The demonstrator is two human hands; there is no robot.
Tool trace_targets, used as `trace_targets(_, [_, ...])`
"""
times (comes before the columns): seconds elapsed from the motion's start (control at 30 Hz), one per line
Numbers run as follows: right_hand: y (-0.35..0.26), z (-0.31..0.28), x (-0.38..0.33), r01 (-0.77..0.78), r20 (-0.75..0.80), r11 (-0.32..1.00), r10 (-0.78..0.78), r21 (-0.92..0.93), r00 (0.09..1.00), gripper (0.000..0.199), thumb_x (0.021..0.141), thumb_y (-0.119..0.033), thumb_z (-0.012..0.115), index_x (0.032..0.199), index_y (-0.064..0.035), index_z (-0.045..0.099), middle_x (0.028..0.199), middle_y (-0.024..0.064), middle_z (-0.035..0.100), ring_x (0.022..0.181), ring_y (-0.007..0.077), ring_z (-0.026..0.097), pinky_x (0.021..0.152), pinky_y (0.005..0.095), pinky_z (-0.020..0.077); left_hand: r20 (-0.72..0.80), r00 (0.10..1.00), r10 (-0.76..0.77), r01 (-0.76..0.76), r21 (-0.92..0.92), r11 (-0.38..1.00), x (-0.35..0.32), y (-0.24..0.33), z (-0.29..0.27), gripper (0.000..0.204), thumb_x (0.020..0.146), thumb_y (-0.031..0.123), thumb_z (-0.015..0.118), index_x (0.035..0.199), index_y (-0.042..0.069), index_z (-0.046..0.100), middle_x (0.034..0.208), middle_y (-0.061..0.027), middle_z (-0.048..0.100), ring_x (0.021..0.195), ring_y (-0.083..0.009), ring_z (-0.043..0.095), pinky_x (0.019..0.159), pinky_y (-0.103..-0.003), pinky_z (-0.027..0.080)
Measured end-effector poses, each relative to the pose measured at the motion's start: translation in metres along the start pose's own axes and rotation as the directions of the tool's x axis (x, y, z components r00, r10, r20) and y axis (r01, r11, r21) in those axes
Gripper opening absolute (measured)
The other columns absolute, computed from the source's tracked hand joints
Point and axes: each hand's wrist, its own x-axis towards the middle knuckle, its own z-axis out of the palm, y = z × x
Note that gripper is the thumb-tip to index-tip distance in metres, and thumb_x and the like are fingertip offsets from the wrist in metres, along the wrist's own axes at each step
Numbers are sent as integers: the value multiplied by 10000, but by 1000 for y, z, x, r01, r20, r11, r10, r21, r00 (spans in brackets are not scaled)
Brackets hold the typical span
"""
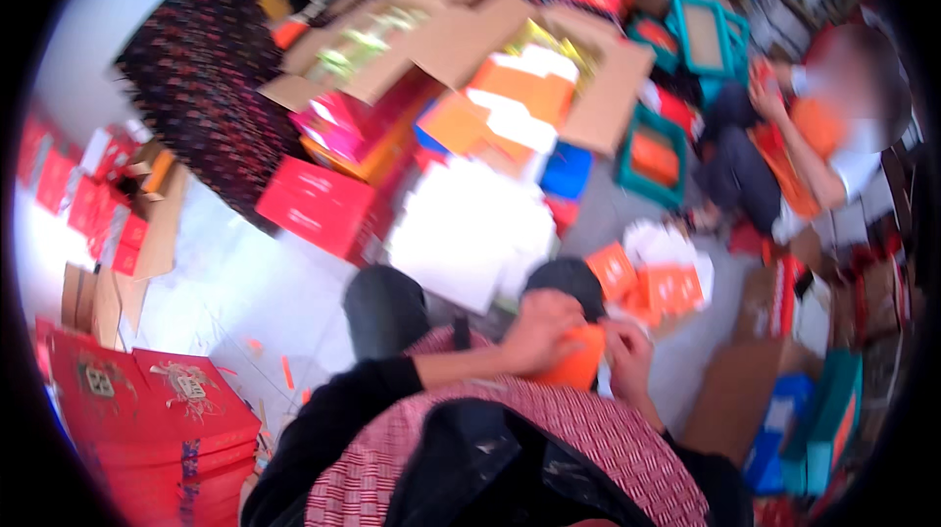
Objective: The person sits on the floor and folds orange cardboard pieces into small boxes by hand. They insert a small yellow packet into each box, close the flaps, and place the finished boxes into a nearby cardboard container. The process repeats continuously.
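Note:
My left hand [540, 329] and my right hand [628, 354] meet in front of my knees, both gripping a small orange card piece [580, 358]. The left hand covers its left upper edge, the right hand pinches its right side. The picture is blurred, so the finger positions are unclear. A stack of white sheets [470, 228] lies on the floor just beyond my knees. More orange pieces [665, 287] lie on white paper to the right of my hands.
Open brown cartons [461, 37] with orange and gold boxes stand ahead. Red boxes [319, 203] lie ahead left, a stack of red gift boxes [147, 409] at lower left. Teal trays [652, 159] sit near another person [833, 135] seated at right.

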Motion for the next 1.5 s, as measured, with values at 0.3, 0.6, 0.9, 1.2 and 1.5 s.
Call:
trace_targets(0.3, [-7,-2,11,-95,56,983,87,159,995,90,777,49,607,861,29,633,945,105,639,875,159,591,814,276,459,258,954,-152,153,16,988,27,24,3,144,712,130,662,759,90,532,891,-61,498,946,-252,490,782,-388,355])
trace_targets(0.6, [12,-18,10,-101,141,969,71,224,987,77,777,58,610,838,11,608,920,98,636,843,162,591,799,291,465,346,918,-194,205,4,979,29,24,19,134,735,124,653,742,82,526,889,-71,512,942,-264,490,762,-396,357])
trace_targets(0.9, [-5,-5,4,2,96,988,-18,156,995,34,783,31,619,805,15,598,944,101,623,853,158,581,798,287,454,272,952,-141,153,-22,988,27,29,13,152,747,106,646,733,80,497,866,-72,495,910,-263,480,756,-385,344])
trace_targets(1.2, [-7,-15,2,-34,261,984,-13,173,965,24,829,40,575,825,17,583,964,85,603,856,129,567,781,251,452,250,960,-123,136,-35,990,22,29,22,164,734,117,651,715,89,490,834,-63,500,880,-261,488,753,-384,342])
trace_targets(1.5, [-14,-20,-2,287,273,934,-225,-213,935,113,818,-31,589,911,22,625,986,121,629,936,217,592,839,323,458,268,959,94,-43,-190,981,9,-28,-6,341,733,211,725,1023,60,631,1065,-85,612,1043,-281,542,896,-373,425])
